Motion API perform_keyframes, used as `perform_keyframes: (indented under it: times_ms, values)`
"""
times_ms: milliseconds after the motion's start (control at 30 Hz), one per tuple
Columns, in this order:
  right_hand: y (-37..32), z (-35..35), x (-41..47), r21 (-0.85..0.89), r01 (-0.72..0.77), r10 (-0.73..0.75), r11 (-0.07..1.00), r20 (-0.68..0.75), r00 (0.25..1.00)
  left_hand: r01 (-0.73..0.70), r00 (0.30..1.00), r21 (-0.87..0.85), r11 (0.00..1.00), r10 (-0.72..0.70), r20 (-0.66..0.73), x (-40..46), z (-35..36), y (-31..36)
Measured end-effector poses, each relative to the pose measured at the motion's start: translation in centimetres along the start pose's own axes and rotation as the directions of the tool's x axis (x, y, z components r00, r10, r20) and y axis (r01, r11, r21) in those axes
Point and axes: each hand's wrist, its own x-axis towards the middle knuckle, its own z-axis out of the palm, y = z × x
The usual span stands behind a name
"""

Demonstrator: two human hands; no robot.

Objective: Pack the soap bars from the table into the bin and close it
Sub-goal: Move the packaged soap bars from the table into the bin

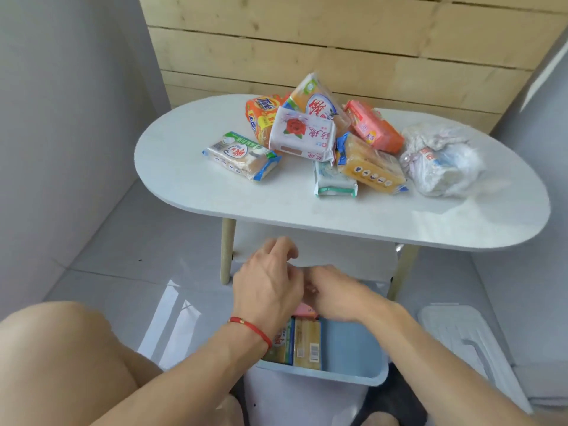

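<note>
Both hands, left hand (270, 287) & right hand (335, 298), are pressing together on a pink soap bar (304, 310), seating it upright w/ packed bars in the bin (353, 375) to save room.

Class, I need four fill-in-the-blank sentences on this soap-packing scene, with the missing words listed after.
1. The soap bars still to be packed lie on the white ____.
2. The red string bracelet is on the ____ wrist.
3. Both hands are over the blue ____.
4. The lid lies on the ____, to the bin's right.

Missing words: table; left; bin; floor
</note>
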Motion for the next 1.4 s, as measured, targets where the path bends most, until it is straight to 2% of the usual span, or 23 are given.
perform_keyframes:
  times_ms: [133,233,333,433,500,600,700,767,800,867,900,967,1033,1100,1167,1300,1400]
  values:
    - [-3.0,-8.2,-4.3,-0.095,0.123,-0.138,0.988,-0.164,0.977,-0.206,0.975,-0.148,0.967,0.189,-0.12,3.9,-5.7,3.6]
    - [-2.1,-13.5,-5.6,-0.179,0.127,-0.181,0.976,-0.327,0.927,-0.284,0.957,-0.046,0.958,0.28,-0.07,8.0,-7.6,4.1]
    - [0.2,-16.9,-4.5,-0.128,0.057,-0.117,0.99,-0.525,0.843,-0.36,0.93,0.089,0.929,0.365,-0.043,11.7,-7.9,4.1]
    - [2.5,-17.9,-1.8,-0.019,0.029,-0.033,0.999,-0.734,0.678,-0.415,0.903,0.236,0.878,0.429,-0.005,14.4,-6.9,4.2]
    - [3.3,-18.2,0.5,-0.001,0.003,-0.003,1.0,-0.792,0.61,-0.4,0.913,0.264,0.877,0.406,0.034,15.6,-6.0,4.3]
    - [3.6,-19.0,3.7,0.042,-0.107,0.096,0.993,-0.813,0.574,-0.383,0.924,0.329,0.863,0.357,0.138,16.9,-4.7,4.6]
    - [3.4,-19.4,6.0,0.058,-0.284,0.223,0.957,-0.775,0.591,-0.303,0.952,0.331,0.894,0.27,0.143,18.0,-4.0,5.0]
    - [3.2,-19.3,6.7,0.047,-0.339,0.251,0.94,-0.769,0.589,-0.274,0.961,0.344,0.898,0.239,0.141,18.3,-3.7,5.3]
    - [3.0,-19.3,6.7,0.025,-0.326,0.219,0.945,-0.788,0.575,-0.265,0.963,0.366,0.892,0.228,0.142,18.2,-3.7,5.3]
    - [2.5,-19.5,6.2,-0.083,-0.199,0.043,0.977,-0.829,0.557,-0.232,0.972,0.416,0.879,0.199,0.121,18.0,-4.0,5.2]
    - [2.2,-19.8,5.6,-0.112,-0.086,-0.041,0.99,-0.81,0.586,-0.214,0.977,0.437,0.873,0.188,0.104,17.8,-4.2,5.1]
    - [1.9,-20.0,4.3,-0.134,0.084,-0.152,0.988,-0.667,0.73,-0.211,0.977,0.471,0.856,0.204,0.065,17.4,-4.6,4.8]
    - [2.4,-19.4,3.1,-0.287,0.072,-0.211,0.955,-0.488,0.847,-0.229,0.971,0.418,0.879,0.239,0.031,16.8,-4.8,4.4]
    - [3.5,-19.0,2.4,-0.431,0.03,-0.222,0.902,-0.404,0.887,-0.202,0.979,0.271,0.941,0.196,0.047,16.3,-5.0,4.1]
    - [4.0,-19.0,1.9,-0.43,0.02,-0.213,0.903,-0.405,0.889,-0.135,0.988,0.2,0.97,0.117,0.101,15.9,-5.1,4.0]
    - [4.4,-18.9,-0.4,-0.303,0.027,-0.18,0.953,-0.493,0.851,-0.078,0.993,0.243,0.967,0.054,0.103,15.1,-5.2,4.5]
    - [4.0,-18.1,-3.1,-0.241,0.059,-0.185,0.969,-0.543,0.819,-0.146,0.989,0.397,0.906,0.143,0.036,13.1,-5.7,5.3]
